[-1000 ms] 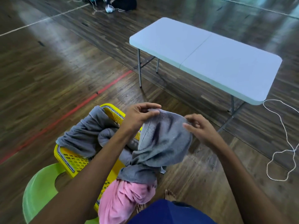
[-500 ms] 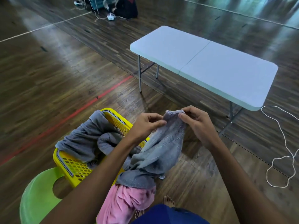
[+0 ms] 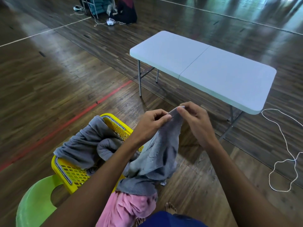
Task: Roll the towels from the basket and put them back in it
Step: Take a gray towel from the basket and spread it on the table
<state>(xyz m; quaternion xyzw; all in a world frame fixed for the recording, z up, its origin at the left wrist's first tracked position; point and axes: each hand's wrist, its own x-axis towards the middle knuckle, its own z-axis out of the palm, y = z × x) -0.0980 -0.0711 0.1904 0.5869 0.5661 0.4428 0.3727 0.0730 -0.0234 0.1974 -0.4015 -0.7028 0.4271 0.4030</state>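
A: Head view. Hands first?

B: Left hand pinches the top edge of a grey towel, thumb and forefinger clamped on the cloth. Right hand pinches the same edge just beside it, fingertips closed on the corner. The two hands are close together, raised in front of the person.

A: Where's the towel hanging?

B: It drops from the pinched edge in loose folds, and its lower end lies bunched at the near corner of the yellow basket. Not rolled.

A: Basket contents?

B: A second grey towel is heaped inside and spills over the far-left rim. A pink towel hangs out at the near side, under the held towel's lower folds. Can't tell how much of the pink one is inside.

A: What's the basket on?

B: A green plastic stool, lower left, with a cut-out showing in the seat.

A: Rest of the scene?

B: A white folding table stands ahead and to the right, well apart from the hands. A white cord loops on the wooden floor at the right. A red line runs across the floor left of the basket. A bare foot is at the bottom, just above some blue clothing. Dark bags sit far back, blurred.
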